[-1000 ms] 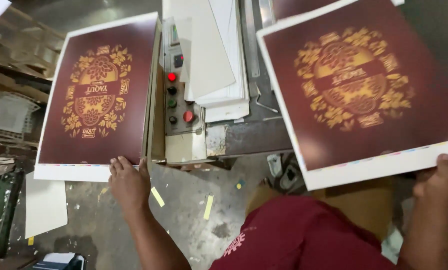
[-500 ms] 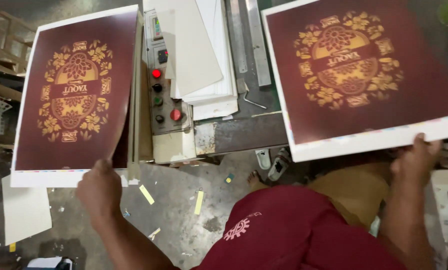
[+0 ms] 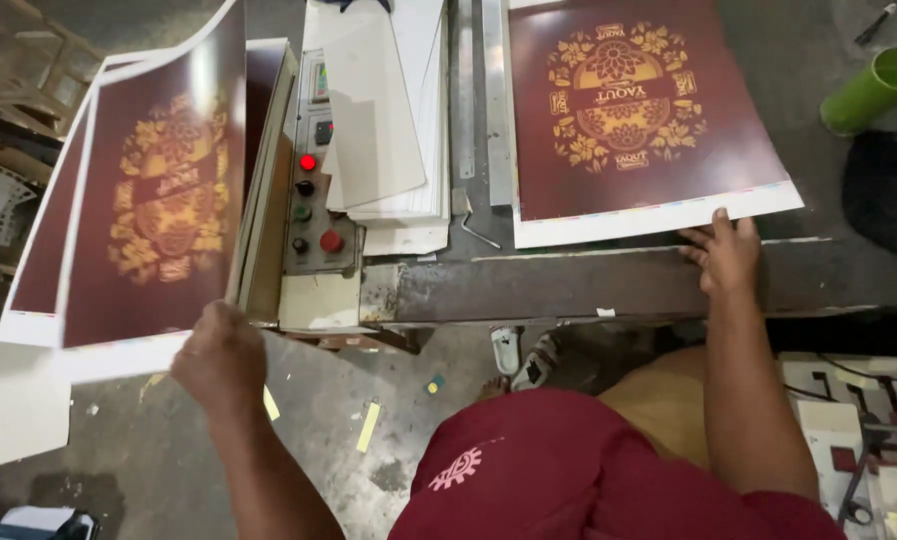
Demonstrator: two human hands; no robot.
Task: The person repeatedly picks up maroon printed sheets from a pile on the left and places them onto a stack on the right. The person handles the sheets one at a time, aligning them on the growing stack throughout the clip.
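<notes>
Left hand (image 3: 218, 355) fingers pinch glossy maroon-gold printed sheet (image 3: 153, 210), lifted, curling over stack. Right hand (image 3: 725, 255) fingers spread flat on matching flat sheet (image 3: 633, 110), dark metal surface (image 3: 568, 280).

Green cup (image 3: 873, 90), button panel (image 3: 313, 195), white sheet stack (image 3: 393, 120), floor (image 3: 338, 430)

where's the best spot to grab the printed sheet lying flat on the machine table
Probably the white bottom margin of the printed sheet, approached from the near edge where the right hand rests. The sheet lies flat; that border faces the person, and a metal guide rail lines its left side.
</notes>
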